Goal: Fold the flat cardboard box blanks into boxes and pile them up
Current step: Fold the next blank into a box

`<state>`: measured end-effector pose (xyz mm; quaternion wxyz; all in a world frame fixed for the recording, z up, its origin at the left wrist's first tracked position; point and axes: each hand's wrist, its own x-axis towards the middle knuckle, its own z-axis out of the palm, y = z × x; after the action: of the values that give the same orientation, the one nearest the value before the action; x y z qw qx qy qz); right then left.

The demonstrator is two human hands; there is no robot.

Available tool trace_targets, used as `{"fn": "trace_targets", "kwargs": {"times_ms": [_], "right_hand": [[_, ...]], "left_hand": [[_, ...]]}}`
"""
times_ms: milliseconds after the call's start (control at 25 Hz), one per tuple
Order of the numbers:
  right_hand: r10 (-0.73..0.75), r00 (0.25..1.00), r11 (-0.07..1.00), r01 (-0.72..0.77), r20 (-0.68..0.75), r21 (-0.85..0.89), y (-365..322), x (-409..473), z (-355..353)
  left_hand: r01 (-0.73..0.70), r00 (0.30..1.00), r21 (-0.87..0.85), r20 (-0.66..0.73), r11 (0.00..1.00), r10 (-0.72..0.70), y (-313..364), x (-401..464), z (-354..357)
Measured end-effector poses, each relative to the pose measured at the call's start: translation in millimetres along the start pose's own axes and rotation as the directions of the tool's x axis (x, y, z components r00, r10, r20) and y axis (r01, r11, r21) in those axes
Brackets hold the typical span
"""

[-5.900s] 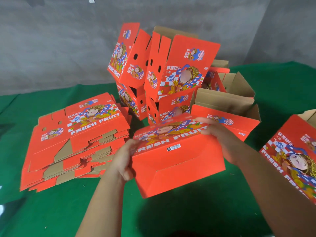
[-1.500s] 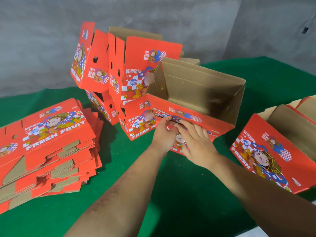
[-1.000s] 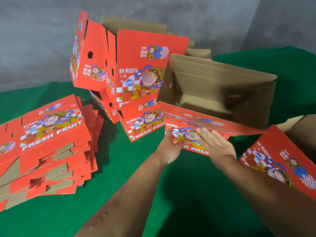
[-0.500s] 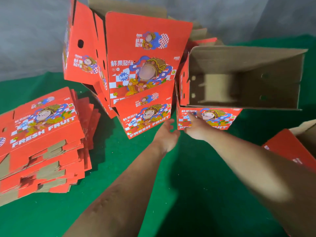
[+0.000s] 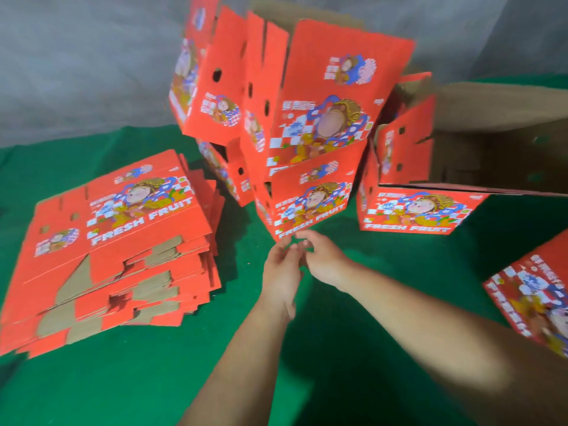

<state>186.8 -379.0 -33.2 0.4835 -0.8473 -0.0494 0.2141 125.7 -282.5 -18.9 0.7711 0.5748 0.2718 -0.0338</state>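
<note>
Status: partly complete. A pile [image 5: 295, 124] of folded boxes stands at upper centre of the frame, several high and leaning to the left. One more folded box [image 5: 461, 167] lies on its side at upper right, just beside the pile, open mouth toward the camera, brown interior visible. Another box [image 5: 534, 299] shows at the right edge, cut off by the frame.

Remaining: a stack of flat blanks [image 5: 113, 241] sits at left centre on the green cloth [image 5: 153, 379], many layers deep, so most of the folding appears still to be done.

Hands: the left hand [image 5: 281, 269] and right hand [image 5: 319, 256] meet at frame centre, below the pile's lowest box, fingers loosely bent. Neither holds cardboard. Motion blur prevents telling whether the fingertips touch the box edge.

Next step, as judged: take the top blank from the stack.
</note>
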Motion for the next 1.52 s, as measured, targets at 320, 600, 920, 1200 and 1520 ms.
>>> {"fn": "trace_targets", "kwargs": {"times_ms": [320, 600, 920, 1200, 1520], "right_hand": [[-0.041, 0.965, 0.996, 0.061, -0.257, 0.071, -100.6, 28.6, 194.9], [0.163, 0.935, 0.987, -0.159, -0.316, 0.038, -133.7, 92.5, 230.1], [0.215, 0.87, 0.942, -0.305, -0.444, -0.141, -113.9, 95.6, 236.2], [0.489, 0.815, 0.572, -0.03, -0.311, 0.82, -80.4, -11.4, 221.8], [0.507, 0.822, 0.33, 0.093, -0.26, 0.939, -55.1, -69.8, 161.6]], "left_hand": [[-0.051, 0.985, -0.139, -0.169, 0.989, 0.027, 49.1, 7.9, -202.6], [-0.033, 0.994, -0.162, -0.109, 0.986, 0.015, 69.8, 9.3, -296.0], [0.008, 0.995, -0.2, -0.096, 0.98, -0.028, 49.3, -0.9, -304.3], [0.036, 0.944, -0.236, -0.311, 0.971, -0.11, 20.9, -22.3, -278.8], [0.176, 0.77, -0.004, -0.622, 0.984, -0.14, -8.4, -57.0, -285.6]]}}
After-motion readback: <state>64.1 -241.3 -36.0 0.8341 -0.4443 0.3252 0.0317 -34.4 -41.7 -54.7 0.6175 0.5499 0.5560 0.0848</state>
